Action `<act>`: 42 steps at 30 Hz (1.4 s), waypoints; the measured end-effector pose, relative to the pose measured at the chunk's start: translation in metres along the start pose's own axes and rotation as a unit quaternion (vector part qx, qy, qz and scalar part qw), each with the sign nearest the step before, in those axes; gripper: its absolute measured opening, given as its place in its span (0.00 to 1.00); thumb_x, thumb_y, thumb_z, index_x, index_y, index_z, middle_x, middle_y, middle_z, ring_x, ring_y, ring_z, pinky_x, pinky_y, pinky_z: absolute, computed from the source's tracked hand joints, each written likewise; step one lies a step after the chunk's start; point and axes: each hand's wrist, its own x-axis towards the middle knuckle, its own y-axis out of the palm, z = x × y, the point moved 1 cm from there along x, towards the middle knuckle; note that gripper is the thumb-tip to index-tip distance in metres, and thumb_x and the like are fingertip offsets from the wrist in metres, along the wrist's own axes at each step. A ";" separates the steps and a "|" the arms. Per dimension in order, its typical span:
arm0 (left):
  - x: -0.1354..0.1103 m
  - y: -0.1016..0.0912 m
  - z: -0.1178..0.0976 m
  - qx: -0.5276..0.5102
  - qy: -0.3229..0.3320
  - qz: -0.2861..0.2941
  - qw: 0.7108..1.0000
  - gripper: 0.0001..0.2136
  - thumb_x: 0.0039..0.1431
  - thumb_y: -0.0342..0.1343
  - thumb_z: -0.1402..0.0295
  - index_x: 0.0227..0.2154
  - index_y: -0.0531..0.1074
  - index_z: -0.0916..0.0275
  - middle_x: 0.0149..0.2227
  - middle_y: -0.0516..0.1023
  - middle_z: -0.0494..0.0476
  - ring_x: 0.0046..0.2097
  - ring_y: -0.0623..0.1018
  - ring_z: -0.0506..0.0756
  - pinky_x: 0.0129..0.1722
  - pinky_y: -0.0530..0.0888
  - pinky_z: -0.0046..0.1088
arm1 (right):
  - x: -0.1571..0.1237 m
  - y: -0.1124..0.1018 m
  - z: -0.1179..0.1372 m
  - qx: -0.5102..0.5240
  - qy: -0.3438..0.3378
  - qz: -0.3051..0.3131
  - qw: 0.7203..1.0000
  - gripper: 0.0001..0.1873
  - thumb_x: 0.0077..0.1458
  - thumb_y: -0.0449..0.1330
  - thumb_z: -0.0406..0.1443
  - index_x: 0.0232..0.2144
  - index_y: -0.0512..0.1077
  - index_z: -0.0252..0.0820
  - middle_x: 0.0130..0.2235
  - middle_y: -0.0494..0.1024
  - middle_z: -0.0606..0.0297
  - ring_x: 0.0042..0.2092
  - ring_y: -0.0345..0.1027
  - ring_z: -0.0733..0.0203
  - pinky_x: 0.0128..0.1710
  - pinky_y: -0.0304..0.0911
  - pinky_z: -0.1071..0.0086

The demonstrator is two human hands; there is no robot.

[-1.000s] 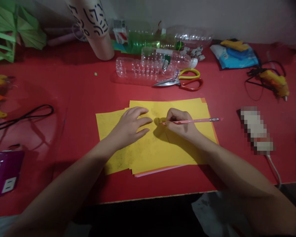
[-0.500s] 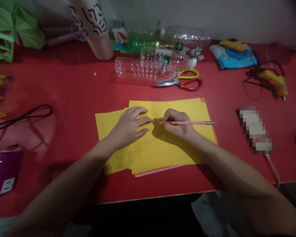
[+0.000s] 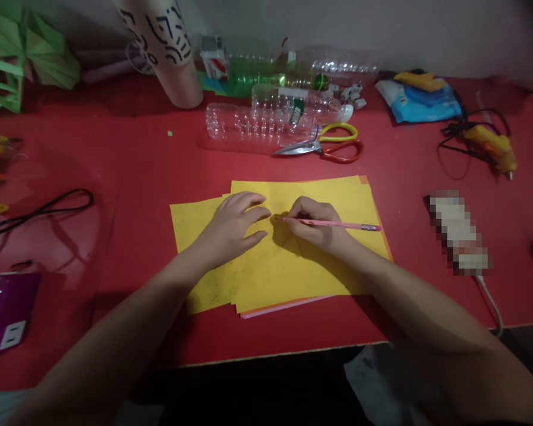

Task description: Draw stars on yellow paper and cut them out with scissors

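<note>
Several yellow paper sheets lie stacked on the red table, with orange and pink edges showing beneath. My left hand rests on the left part of the paper, fingers spread and holding nothing. A pink pencil is pinched in my right hand, its tip down at the middle of the top sheet and its eraser end pointing right. The tip lies just right of my left fingertips. Shadow from my hand falls around the tip, so any mark there is hard to make out.
Behind the paper lie scissors with yellow and red handles, and clear plastic bottles. A tumbler stands at the back left. To the right are a yellow glue gun, a blue packet and a blurred-out device with a cable.
My right hand has shifted slightly left with the pencil, whose eraser end has tipped a little lower. My left hand has stayed on the paper.
</note>
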 end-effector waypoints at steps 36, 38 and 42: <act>-0.001 -0.001 -0.001 -0.002 0.001 0.009 1.000 0.14 0.64 0.54 0.64 0.49 0.74 0.63 0.60 0.70 0.67 0.63 0.67 0.66 0.63 0.63 0.50 | 0.000 -0.001 0.000 0.012 0.043 -0.092 0.995 0.09 0.48 0.58 0.32 0.21 0.61 0.45 0.19 0.61 0.75 0.22 0.50 0.68 0.22 0.45 0.71; -0.001 -0.002 -0.001 -0.001 0.002 0.008 1.000 0.14 0.64 0.55 0.64 0.49 0.74 0.63 0.59 0.70 0.67 0.63 0.67 0.66 0.63 0.64 0.50 | -0.001 -0.001 0.000 0.014 0.042 -0.088 0.995 0.09 0.48 0.58 0.31 0.21 0.61 0.44 0.19 0.61 0.75 0.22 0.50 0.68 0.22 0.46 0.71; -0.001 -0.002 0.000 0.001 0.002 0.009 1.000 0.14 0.64 0.54 0.64 0.49 0.74 0.62 0.60 0.70 0.66 0.63 0.67 0.65 0.62 0.64 0.50 | -0.001 -0.001 0.002 0.013 0.028 -0.076 0.997 0.09 0.49 0.58 0.32 0.22 0.62 0.44 0.19 0.62 0.75 0.22 0.50 0.68 0.22 0.46 0.71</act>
